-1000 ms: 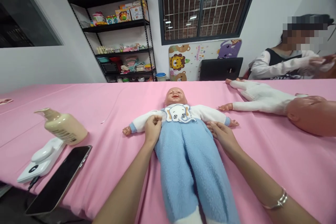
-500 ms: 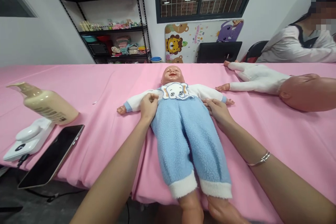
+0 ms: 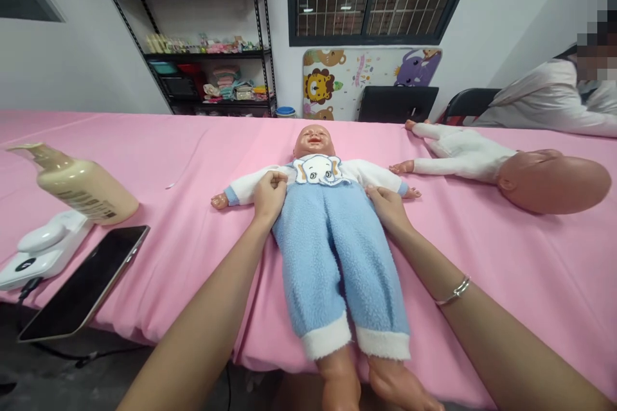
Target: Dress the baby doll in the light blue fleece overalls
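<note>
A baby doll [image 3: 314, 141] lies on its back in the middle of the table, arms spread and bare feet over the near edge. It wears a blue-and-white fleece romper [image 3: 311, 237] with an elephant patch [image 3: 318, 170] on the chest. At the romper's left side, just below the sleeve, my left hand [image 3: 270, 196] pinches the fabric with curled fingers. My right hand [image 3: 389, 209] grips the opposite side at about the same height, thumb and fingers together. The fabric between the fingertips is mostly hidden.
A pink cloth [image 3: 193, 205] covers the table. On the left lie a pump bottle [image 3: 89, 189], a white charging device [image 3: 45, 250] and a phone [image 3: 87, 282]. Another doll [image 3: 554, 180] in white lies at right. A person [image 3: 544, 93] sits beyond it; shelves [image 3: 207, 54] stand behind.
The camera view has shifted slightly, so the dolls and arms appear a little further left. Both hands keep to the same spots on the romper, with hardly any other movement.
</note>
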Action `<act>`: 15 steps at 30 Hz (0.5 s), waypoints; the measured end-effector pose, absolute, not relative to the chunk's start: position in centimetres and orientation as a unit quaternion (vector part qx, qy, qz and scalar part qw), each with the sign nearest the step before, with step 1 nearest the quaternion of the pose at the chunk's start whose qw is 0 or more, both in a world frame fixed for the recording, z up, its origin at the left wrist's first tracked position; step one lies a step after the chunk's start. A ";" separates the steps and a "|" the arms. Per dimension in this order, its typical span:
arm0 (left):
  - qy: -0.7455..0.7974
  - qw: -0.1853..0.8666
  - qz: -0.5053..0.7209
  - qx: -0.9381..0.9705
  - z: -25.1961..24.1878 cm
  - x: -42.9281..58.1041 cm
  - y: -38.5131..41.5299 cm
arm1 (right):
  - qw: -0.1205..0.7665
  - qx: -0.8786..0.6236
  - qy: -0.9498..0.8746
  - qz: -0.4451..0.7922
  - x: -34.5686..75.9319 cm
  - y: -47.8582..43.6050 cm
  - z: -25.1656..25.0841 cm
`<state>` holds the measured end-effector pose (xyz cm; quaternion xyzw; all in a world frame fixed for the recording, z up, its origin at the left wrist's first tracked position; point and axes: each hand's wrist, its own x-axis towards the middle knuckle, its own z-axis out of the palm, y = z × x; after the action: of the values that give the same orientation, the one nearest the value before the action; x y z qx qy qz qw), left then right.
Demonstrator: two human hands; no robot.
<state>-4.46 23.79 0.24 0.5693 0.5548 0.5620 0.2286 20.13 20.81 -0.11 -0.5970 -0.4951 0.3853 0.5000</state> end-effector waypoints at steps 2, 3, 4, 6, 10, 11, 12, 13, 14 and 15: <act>0.559 0.204 0.556 0.581 0.3 -4.5 23.4 | 0.486 -0.577 -0.529 0.388 19.9 20.7 -0.1; 0.561 0.187 0.552 0.587 0.4 -4.5 23.2 | 0.479 -0.561 -0.552 0.388 19.8 20.7 -0.1; 0.565 0.168 0.548 0.594 0.5 -4.6 22.9 | 0.472 -0.543 -0.578 0.386 19.6 20.6 -0.1; 0.574 0.124 0.541 0.603 0.7 -4.6 22.5 | 0.459 -0.509 -0.626 0.371 19.4 20.6 -0.2; 0.599 0.043 0.524 0.604 0.9 -4.4 22.2 | 0.433 -0.480 -0.669 0.366 19.4 20.6 -0.3; 0.601 0.040 0.522 0.604 0.9 -4.2 22.2 | 0.427 -0.479 -0.670 0.374 19.4 20.6 -0.3; 0.598 0.053 0.519 0.609 0.9 -4.1 22.3 | 0.422 -0.475 -0.669 0.385 19.5 20.6 -0.2; 0.591 0.075 0.513 0.618 0.9 -3.9 22.3 | 0.420 -0.469 -0.668 0.397 19.5 20.5 -0.1; 0.583 0.102 0.503 0.630 0.9 -3.7 22.3 | 0.420 -0.463 -0.665 0.409 19.5 20.4 0.0; 0.579 0.125 0.485 0.644 1.0 -3.5 22.2 | 0.424 -0.458 -0.661 0.417 19.5 20.3 0.0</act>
<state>-3.51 22.23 0.99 0.6436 0.5790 0.4848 0.1245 19.52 20.34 0.04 -0.4580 -0.6608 0.4174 0.4235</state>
